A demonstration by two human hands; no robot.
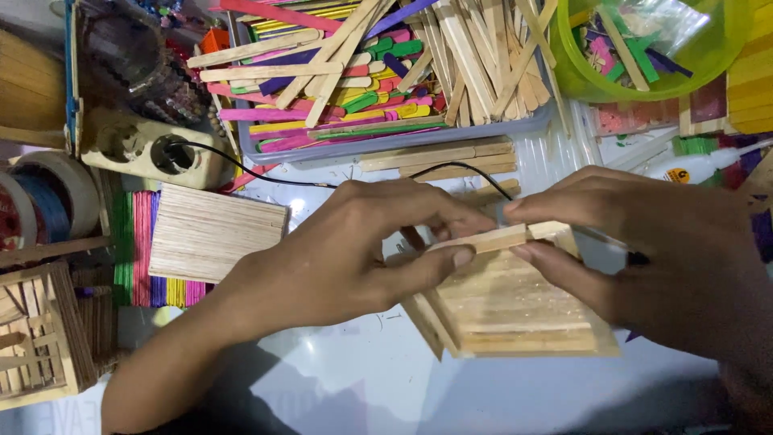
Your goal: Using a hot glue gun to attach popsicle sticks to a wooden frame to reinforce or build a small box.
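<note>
pale flat wooden stick panel [515,310]

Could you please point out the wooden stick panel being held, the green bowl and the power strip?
Wooden stick panel [515,310], head view, on its flat middle slats.
Green bowl [708,64], head view, on its right-hand wall.
Power strip [141,149], head view, on its top face between sockets.

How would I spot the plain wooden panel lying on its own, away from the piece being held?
Start at the big clear tray of mixed craft sticks along the top. Come down to its left corner, past the white power strip. There lies the flat stick panel, on a mat of coloured sticks: unpainted, square, and touched by neither hand.
</note>
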